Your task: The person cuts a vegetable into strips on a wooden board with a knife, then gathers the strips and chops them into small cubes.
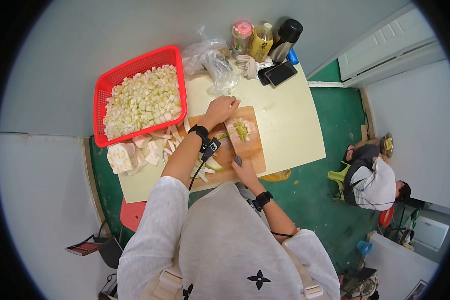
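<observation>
My right hand (246, 172) is wrapped round the dark handle of a kitchen knife (238, 161). The blade runs away from me across a wooden cutting board (255, 145). My left hand (219, 110) is at the board's far side, by the knife's tip, with its fingers bent together; what they grip, if anything, is hidden. Pale green and white diced pieces (241, 130) lie just right of the blade. On the left of the board, partly under my left forearm, are cut vegetable strips (212, 164).
A red plastic basket (183, 95) of diced vegetable stands at the back left, beside large pale chunks (122, 157). Plastic bags (217, 65), bottles (261, 42), a thermos (286, 40) and a phone (281, 73) line the back. Another person (375, 182) sits at the right.
</observation>
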Demonstrator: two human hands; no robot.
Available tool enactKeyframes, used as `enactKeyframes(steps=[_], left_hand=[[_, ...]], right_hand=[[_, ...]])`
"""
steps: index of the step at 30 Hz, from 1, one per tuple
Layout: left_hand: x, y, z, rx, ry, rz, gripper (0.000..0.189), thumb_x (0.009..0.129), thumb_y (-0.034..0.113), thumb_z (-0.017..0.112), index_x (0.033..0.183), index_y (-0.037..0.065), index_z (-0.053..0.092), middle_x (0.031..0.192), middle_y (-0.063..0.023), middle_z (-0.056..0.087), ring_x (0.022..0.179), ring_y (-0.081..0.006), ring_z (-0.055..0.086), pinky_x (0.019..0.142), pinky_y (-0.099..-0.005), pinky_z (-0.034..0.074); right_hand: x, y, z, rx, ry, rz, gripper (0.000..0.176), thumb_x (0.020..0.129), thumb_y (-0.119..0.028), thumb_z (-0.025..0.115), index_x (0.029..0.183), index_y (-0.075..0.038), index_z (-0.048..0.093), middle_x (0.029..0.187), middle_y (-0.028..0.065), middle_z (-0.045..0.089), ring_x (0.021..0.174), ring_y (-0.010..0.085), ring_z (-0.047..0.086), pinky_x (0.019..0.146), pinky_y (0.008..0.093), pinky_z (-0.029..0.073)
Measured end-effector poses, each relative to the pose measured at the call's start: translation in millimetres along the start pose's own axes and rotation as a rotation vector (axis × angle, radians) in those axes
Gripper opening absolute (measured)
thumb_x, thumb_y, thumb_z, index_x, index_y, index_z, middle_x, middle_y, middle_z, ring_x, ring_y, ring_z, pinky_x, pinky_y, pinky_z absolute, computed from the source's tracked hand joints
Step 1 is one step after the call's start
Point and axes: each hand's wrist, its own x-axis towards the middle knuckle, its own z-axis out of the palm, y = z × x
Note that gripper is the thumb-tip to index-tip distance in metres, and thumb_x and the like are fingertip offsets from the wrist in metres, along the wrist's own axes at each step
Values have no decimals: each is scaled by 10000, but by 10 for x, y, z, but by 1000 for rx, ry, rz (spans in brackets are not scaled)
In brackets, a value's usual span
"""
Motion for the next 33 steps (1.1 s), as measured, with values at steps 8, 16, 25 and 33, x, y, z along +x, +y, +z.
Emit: enactKeyframes(steps=[8, 16, 25, 33], left_hand=[[-175, 19, -351, -507, 319, -103, 293, 1004, 276, 499, 1072, 17, 619, 1023, -131, 669, 972, -245, 637, 860, -329, 481], [-1183, -77, -373, -495, 287, -298, 191, 980, 145, 524, 1095, 12, 601, 1006, -114, 685, 937, -187, 656, 824, -316, 499], [-1669, -410, 29, -72, 273, -322, 314, 847, -40, 508, 1153, -4, 564, 1117, -217, 587, 1069, -412, 552, 937, -430, 454], [-1267, -517, 131, 180, 161, -296, 314, 825, -14, 563, 1139, -21, 550, 1112, -215, 569, 1071, -390, 547, 909, -437, 475]], right_hand=[[-65, -89, -249, 127, -16, 147, 355, 868, -252, 618, 672, 27, 519, 523, 84, 463, 489, 186, 480, 490, 386, 376], [-220, -426, -812, 539, -87, 307, 288, 940, -199, 584, 726, -66, 443, 483, 3, 406, 336, 106, 380, 332, 273, 315], [-409, -119, -1115, 616, 22, 339, 317, 940, -175, 561, 681, -54, 426, 480, 18, 406, 325, 115, 368, 325, 280, 309], [-603, 34, -1327, 668, 88, 358, 338, 937, -180, 570, 660, -50, 428, 470, 18, 404, 328, 117, 378, 335, 281, 307]])
